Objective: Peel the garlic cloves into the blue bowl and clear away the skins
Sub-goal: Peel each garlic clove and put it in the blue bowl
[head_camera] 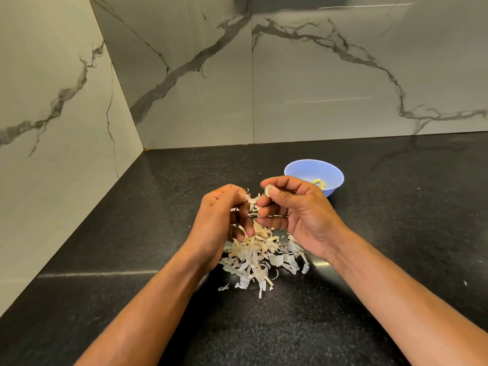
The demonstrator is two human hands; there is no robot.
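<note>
Our right hand [295, 215] pinches a pale, smooth clove [267, 191] above the worktop [132, 233]. Our left hand [221, 220] pinches a thin skin [249, 198]. Dry skins lie heaped below; the bowl [303, 170] stands just behind.

Two bare forearms reach in from the bottom edge, uncovered all the way to the frame's edge. The left hand [224, 220] and right hand [298, 212] are bare too; short, trimmed nails show on the right hand's fingertips [260, 213]
</note>
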